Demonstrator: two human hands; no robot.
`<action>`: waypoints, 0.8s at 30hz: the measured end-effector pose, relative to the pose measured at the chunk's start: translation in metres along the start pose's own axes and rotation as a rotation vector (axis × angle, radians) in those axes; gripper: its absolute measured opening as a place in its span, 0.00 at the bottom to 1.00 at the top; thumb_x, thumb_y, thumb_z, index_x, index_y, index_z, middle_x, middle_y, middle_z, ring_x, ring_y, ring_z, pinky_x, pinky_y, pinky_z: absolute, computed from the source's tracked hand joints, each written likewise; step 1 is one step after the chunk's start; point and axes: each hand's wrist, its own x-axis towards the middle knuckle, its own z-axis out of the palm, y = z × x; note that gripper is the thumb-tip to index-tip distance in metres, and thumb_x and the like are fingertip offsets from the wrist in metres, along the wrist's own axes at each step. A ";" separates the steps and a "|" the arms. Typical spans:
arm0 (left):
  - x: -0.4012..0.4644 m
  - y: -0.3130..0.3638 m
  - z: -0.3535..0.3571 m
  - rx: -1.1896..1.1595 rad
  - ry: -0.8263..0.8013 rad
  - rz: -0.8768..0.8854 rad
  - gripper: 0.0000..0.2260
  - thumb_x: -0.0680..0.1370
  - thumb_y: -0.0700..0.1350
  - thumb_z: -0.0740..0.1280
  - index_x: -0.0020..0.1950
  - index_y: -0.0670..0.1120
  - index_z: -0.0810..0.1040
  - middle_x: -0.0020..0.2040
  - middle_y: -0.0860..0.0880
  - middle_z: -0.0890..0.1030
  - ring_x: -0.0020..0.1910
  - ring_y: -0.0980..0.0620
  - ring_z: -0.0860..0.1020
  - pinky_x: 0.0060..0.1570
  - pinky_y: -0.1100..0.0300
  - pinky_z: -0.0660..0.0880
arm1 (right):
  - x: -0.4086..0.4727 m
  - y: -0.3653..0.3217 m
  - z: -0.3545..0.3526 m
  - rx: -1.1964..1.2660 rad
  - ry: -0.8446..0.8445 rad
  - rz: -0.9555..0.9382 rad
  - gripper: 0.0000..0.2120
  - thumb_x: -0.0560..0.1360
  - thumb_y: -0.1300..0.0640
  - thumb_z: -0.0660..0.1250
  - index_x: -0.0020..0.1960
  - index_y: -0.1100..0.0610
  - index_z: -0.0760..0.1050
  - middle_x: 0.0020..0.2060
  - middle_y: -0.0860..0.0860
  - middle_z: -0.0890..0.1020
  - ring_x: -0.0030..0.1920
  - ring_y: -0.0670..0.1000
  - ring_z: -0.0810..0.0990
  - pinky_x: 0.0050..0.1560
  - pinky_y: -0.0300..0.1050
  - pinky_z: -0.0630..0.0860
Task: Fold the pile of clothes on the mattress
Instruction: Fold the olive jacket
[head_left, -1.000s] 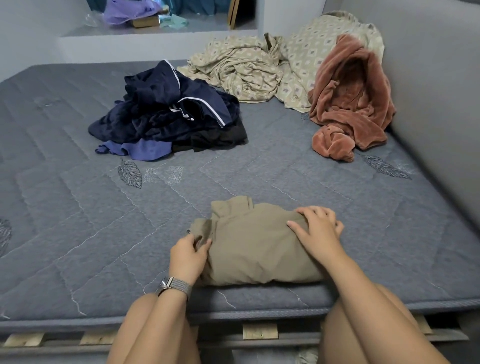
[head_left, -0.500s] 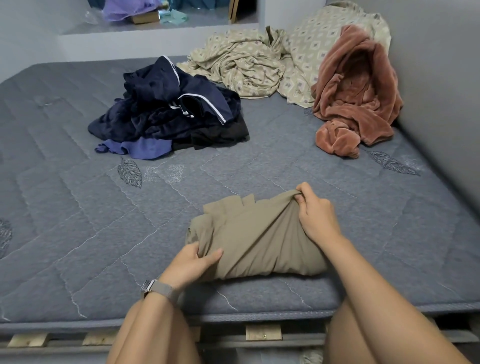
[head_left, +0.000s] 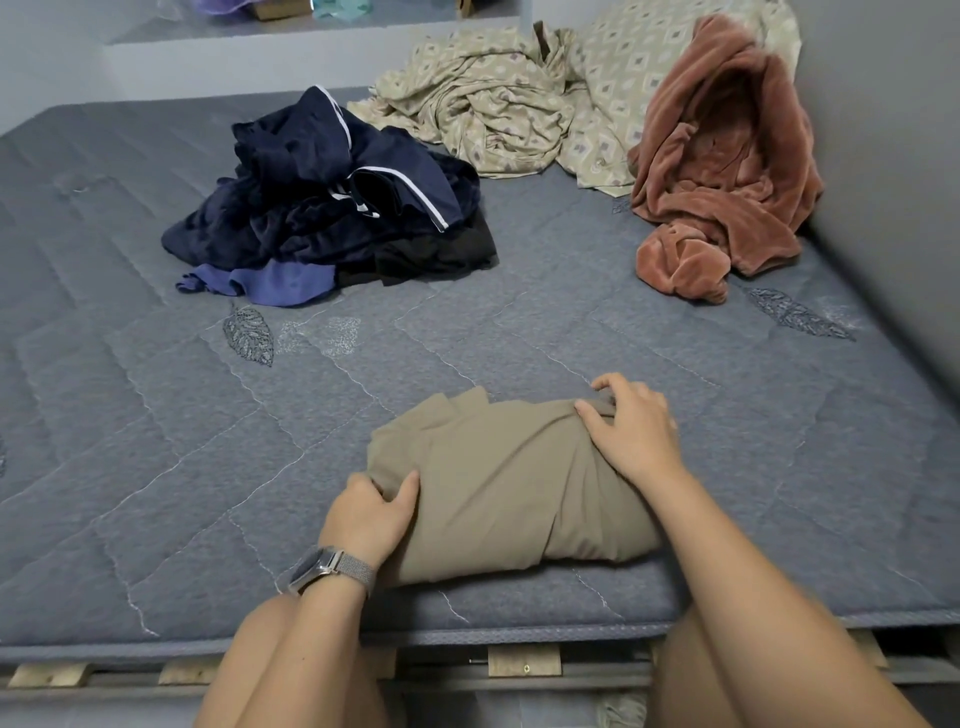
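Observation:
A folded khaki garment (head_left: 498, 483) lies near the front edge of the grey quilted mattress (head_left: 156, 415). My left hand (head_left: 369, 514), with a watch on its wrist, grips the garment's left edge, thumb on top. My right hand (head_left: 628, 426) holds the garment's far right corner, fingers curled over a bunched bit of fabric. A pile of dark navy clothes (head_left: 332, 208) with white piping sits at the middle back, and a purple-blue piece pokes out at its front.
A crumpled beige patterned sheet (head_left: 493, 98) and a pillow lie at the back. A rust-coloured fleece garment (head_left: 727, 166) is heaped against the grey wall on the right. Wooden pallet slats (head_left: 524, 660) show under the mattress's front edge, between my knees.
My right hand lifted the garment's far right corner, then brought it down again onto the fold. My left hand slid from the top of the left edge to gripping it.

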 end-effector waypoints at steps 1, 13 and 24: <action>0.000 0.000 -0.001 -0.029 -0.034 -0.015 0.28 0.72 0.67 0.64 0.49 0.40 0.76 0.50 0.40 0.82 0.53 0.40 0.79 0.47 0.55 0.71 | -0.002 0.003 -0.002 0.028 -0.031 0.090 0.24 0.73 0.38 0.65 0.64 0.49 0.70 0.61 0.54 0.75 0.66 0.59 0.69 0.63 0.53 0.67; -0.018 0.000 0.002 -0.518 -0.614 0.012 0.45 0.41 0.64 0.81 0.53 0.47 0.80 0.49 0.56 0.85 0.49 0.58 0.82 0.52 0.64 0.77 | -0.060 0.020 -0.029 0.555 -0.782 0.384 0.52 0.45 0.40 0.83 0.64 0.40 0.62 0.60 0.45 0.75 0.54 0.54 0.80 0.39 0.52 0.81; -0.070 0.012 0.016 -0.568 0.207 -0.407 0.46 0.60 0.56 0.81 0.68 0.38 0.63 0.69 0.38 0.66 0.69 0.39 0.64 0.68 0.52 0.59 | -0.074 0.021 0.001 0.915 -0.351 0.533 0.49 0.45 0.32 0.81 0.57 0.60 0.78 0.48 0.53 0.85 0.48 0.54 0.85 0.57 0.51 0.79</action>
